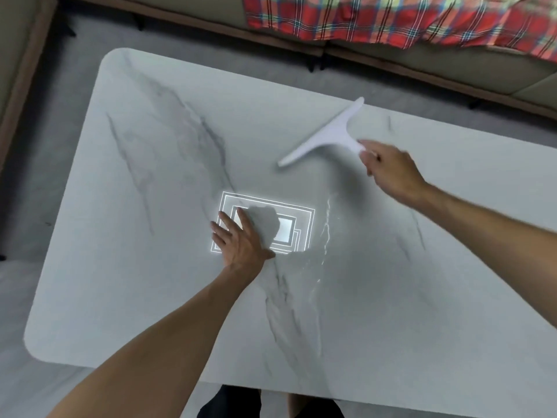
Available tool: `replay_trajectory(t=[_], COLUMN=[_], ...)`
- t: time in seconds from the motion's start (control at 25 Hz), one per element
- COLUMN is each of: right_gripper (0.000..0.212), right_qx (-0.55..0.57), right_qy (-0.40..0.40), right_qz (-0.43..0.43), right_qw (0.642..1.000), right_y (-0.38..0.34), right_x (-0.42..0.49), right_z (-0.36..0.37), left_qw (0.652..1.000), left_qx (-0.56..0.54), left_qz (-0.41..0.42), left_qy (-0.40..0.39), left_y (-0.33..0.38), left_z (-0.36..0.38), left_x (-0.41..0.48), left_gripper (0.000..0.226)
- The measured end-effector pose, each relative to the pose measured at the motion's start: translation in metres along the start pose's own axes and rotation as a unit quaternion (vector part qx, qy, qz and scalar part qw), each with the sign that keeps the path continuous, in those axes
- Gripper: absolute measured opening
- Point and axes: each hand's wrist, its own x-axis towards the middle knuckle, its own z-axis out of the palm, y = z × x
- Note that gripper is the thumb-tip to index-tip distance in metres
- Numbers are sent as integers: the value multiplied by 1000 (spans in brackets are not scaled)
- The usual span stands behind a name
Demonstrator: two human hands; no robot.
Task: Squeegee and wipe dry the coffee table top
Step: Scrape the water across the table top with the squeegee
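The white marble coffee table top (135, 282) fills most of the view. A white T-shaped squeegee (328, 132) lies with its blade across the far right part of the top. My right hand (388, 170) is at the end of the squeegee's handle, fingers pinched on it. My left hand (241, 238) rests flat on the table near the middle, fingers spread, holding nothing. A bright reflection of a ceiling light (286, 227) shines on the top beside that hand. Thin streaks of water (325, 233) glint to the right of it.
A beige sofa (437, 64) runs along the far side, with a red plaid blanket (391, 16) on it. Another sofa arm (18, 55) stands at the far left. Grey floor (69, 70) surrounds the table. My legs show below the near edge.
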Motion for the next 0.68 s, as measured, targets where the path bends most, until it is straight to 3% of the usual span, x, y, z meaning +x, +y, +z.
replay_trajectory(t=[0.16, 0.28, 0.36, 0.52, 0.68], right_gripper=[50, 44, 44, 48, 52], right_qx=[68, -28, -92, -98, -160], right_qy=[4, 3, 19, 1, -62], right_qz=[31, 9, -21, -26, 4], right_qw=[997, 1000, 995, 995, 985], right_y=[-62, -69, -48, 27, 88], right_x=[97, 103, 77, -11, -104], right_z=[20, 38, 42, 40, 22], left_qw=[996, 994, 992, 989, 988], left_qx=[83, 113, 125, 148, 151], left_qz=[-3, -6, -8, -8, -11], left_qy=[10, 5, -9, -16, -24], left_y=[2, 2, 5, 7, 11], left_z=[17, 18, 16, 10, 4], left_x=[10, 15, 15, 12, 8], left_gripper=[134, 136, 136, 133, 131])
